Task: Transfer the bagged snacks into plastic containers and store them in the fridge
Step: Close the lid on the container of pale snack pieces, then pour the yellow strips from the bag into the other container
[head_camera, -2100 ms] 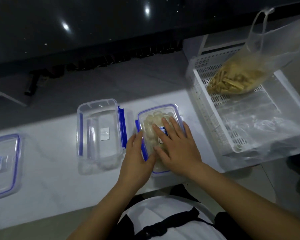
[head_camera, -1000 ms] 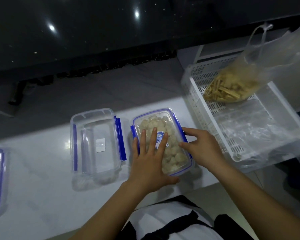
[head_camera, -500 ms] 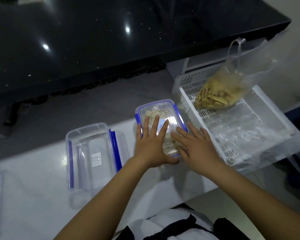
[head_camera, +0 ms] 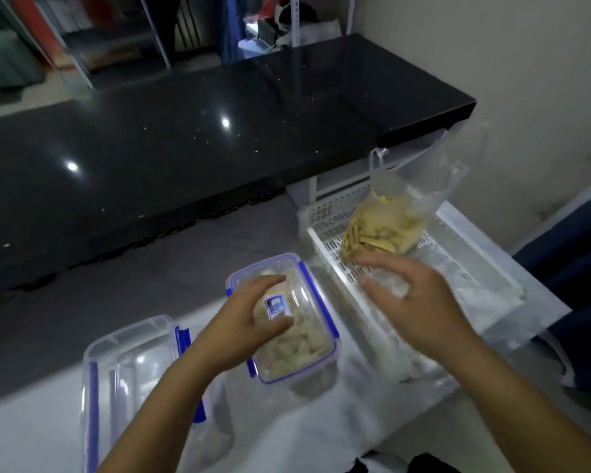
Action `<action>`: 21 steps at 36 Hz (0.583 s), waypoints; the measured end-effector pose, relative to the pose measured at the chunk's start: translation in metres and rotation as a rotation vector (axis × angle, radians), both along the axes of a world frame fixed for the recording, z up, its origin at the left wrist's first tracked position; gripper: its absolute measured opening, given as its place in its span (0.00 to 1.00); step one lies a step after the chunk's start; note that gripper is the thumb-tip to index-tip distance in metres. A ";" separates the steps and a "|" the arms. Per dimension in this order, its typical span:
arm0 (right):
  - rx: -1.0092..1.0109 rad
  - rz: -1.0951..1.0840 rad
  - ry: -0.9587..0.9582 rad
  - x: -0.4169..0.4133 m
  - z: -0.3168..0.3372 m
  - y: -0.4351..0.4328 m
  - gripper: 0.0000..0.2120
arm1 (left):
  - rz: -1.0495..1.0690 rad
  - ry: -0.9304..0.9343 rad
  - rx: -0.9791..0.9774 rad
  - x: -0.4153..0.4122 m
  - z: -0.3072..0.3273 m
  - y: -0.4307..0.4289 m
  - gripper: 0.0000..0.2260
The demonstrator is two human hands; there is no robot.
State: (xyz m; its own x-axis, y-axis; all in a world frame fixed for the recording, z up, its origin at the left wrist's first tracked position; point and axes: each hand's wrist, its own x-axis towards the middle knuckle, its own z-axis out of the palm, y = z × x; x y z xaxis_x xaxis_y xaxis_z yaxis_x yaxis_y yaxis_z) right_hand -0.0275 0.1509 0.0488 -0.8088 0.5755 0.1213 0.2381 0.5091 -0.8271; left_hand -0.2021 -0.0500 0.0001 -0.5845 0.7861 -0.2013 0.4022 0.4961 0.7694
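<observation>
— What is under the left fingers (head_camera: 270, 281)?
— A clear, glossy plastic lid (head_camera: 284, 315), blue-rimmed.
— And past the right fingers (head_camera: 372, 264)?
— A white perforated plastic basket (head_camera: 325, 216), a thin, clear plastic bag (head_camera: 413, 186), and beyond it a polished black speckled stone slab (head_camera: 219, 131).

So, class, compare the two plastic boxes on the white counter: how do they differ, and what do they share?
The right box is filled with pale snack pieces; the left box holds none. The right box wears its lid, with a small label on top; the left box shows no such label. The left hand hovers over the right box, while nothing covers the left box. Both are clear, rectangular, with blue clips.
</observation>
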 end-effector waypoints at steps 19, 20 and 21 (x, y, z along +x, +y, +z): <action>-0.330 -0.342 0.329 -0.046 0.043 0.205 0.13 | -0.056 0.503 0.287 -0.023 0.112 0.234 0.39; -0.323 -0.307 0.345 -0.047 0.045 0.206 0.13 | -0.058 0.527 0.295 -0.022 0.113 0.243 0.39; -0.317 -0.273 0.361 -0.049 0.048 0.206 0.13 | -0.059 0.545 0.303 -0.021 0.114 0.252 0.40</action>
State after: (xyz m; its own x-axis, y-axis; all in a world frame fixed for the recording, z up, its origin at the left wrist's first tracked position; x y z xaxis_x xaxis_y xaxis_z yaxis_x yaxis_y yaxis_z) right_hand -0.0764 0.3568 0.0972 -0.5645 0.8117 0.1500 -0.0006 0.1813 -0.9834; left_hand -0.2232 0.2022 0.1137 -0.4938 0.7958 0.3505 0.7967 0.2525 0.5491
